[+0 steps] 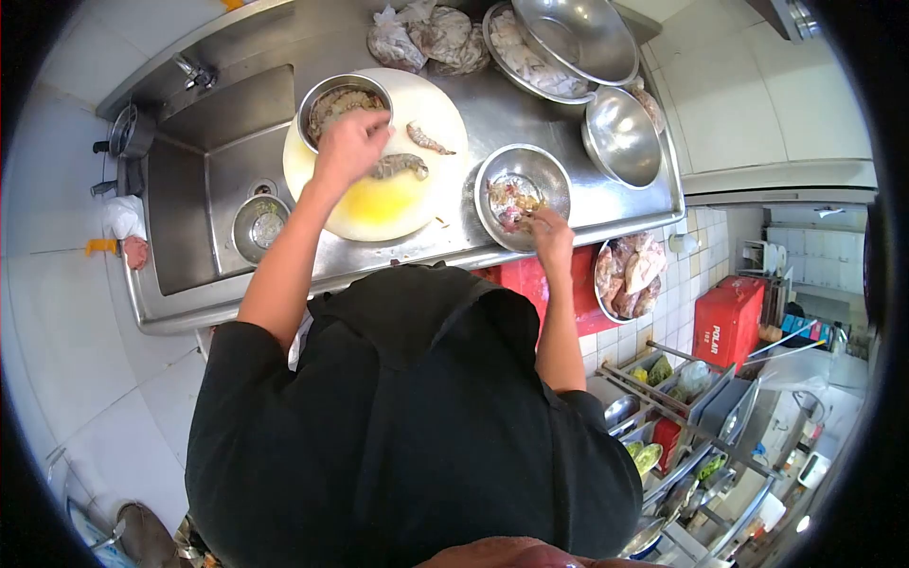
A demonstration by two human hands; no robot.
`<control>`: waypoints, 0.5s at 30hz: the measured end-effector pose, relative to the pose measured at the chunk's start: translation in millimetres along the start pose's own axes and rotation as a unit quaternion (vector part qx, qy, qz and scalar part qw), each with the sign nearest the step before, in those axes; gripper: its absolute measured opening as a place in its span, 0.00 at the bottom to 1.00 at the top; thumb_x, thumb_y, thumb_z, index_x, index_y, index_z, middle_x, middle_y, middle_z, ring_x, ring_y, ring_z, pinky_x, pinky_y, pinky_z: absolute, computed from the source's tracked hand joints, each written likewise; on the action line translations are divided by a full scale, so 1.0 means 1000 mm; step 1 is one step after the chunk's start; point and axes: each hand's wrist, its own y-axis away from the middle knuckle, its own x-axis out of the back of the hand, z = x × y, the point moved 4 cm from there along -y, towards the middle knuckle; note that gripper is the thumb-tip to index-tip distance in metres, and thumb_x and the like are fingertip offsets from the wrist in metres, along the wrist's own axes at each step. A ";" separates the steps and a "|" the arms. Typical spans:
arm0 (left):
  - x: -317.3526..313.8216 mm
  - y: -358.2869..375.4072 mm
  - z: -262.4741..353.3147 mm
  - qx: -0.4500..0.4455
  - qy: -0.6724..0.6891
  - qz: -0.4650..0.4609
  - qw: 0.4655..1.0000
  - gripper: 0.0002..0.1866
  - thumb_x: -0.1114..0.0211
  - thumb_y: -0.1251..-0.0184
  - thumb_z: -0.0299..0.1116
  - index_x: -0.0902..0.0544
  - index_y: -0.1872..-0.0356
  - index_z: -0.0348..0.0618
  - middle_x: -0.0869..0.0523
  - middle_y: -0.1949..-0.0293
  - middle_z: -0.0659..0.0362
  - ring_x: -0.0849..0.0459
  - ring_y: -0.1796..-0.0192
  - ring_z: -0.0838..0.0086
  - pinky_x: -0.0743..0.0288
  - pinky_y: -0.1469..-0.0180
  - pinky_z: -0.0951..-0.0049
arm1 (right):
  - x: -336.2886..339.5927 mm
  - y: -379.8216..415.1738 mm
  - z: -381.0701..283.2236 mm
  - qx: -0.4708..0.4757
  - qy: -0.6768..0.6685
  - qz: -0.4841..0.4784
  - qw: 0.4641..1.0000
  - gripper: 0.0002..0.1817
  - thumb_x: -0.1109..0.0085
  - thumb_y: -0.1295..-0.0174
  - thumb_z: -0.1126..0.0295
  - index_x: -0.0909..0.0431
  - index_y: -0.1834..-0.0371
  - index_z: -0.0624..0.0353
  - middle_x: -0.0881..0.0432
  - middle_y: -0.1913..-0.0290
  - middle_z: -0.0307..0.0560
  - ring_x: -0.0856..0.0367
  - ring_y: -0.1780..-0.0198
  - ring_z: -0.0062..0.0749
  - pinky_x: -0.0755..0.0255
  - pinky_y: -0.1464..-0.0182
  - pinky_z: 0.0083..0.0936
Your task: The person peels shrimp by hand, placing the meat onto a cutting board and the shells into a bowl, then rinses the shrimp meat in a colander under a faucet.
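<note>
My left hand (352,147) is at the near right rim of a steel pot (306,118) holding grey raw shrimp (343,102). Its fingers are partly bent, with a gap at the thumb, and nothing shows between them. The pot stands on a round white cutting board (440,104). A larger shrimp (400,167) and a smaller shrimp (428,139) lie on the board. Over the right rim of a steel bowl (492,170) my right hand (552,235) dips with fingertips together. Pinkish shrimp scraps (511,204) lie inside this bowl; what the fingertips hold is hidden.
A sink basin (180,213) with a small bowl (260,227) is at left. Bagged food (436,38), stacked bowls (578,38) and another steel bowl (622,137) line the counter's back and right. A tub of raw meat (630,276) sits below the counter edge.
</note>
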 end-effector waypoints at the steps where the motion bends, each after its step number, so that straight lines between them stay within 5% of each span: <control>1: 0.008 -0.010 -0.002 0.085 0.008 -0.013 0.996 0.24 0.30 0.40 0.36 0.18 0.41 0.44 0.15 0.47 0.45 0.16 0.44 0.55 0.26 0.38 0.62 | -0.009 0.006 0.000 0.008 -0.003 0.020 1.000 0.10 0.36 0.43 0.70 0.14 0.61 0.65 0.14 0.54 0.61 0.15 0.50 0.52 0.24 0.44 0.37; 4: -0.003 -0.048 -0.033 0.114 -0.153 -0.009 0.982 0.24 0.29 0.42 0.36 0.17 0.44 0.41 0.13 0.51 0.44 0.15 0.46 0.53 0.24 0.41 0.60 | -0.021 0.020 -0.008 -0.051 -0.061 -0.015 0.997 0.10 0.35 0.43 0.73 0.13 0.60 0.64 0.14 0.54 0.60 0.15 0.49 0.53 0.24 0.44 0.38; 7: -0.025 -0.063 -0.054 0.034 -0.179 0.009 0.983 0.16 0.34 0.41 0.32 0.18 0.53 0.37 0.13 0.54 0.42 0.15 0.48 0.50 0.22 0.44 0.55 | -0.032 0.027 -0.005 -0.047 -0.081 -0.013 0.995 0.10 0.35 0.42 0.72 0.14 0.60 0.65 0.14 0.54 0.60 0.15 0.49 0.53 0.24 0.44 0.38; 15: -0.015 -0.066 -0.081 0.013 -0.103 0.074 0.992 0.11 0.37 0.44 0.28 0.10 0.61 0.45 0.12 0.60 0.44 0.13 0.54 0.51 0.21 0.46 0.57 | -0.032 0.041 -0.002 -0.067 -0.101 -0.036 0.992 0.10 0.38 0.41 0.73 0.13 0.58 0.61 0.14 0.51 0.56 0.17 0.46 0.50 0.26 0.40 0.37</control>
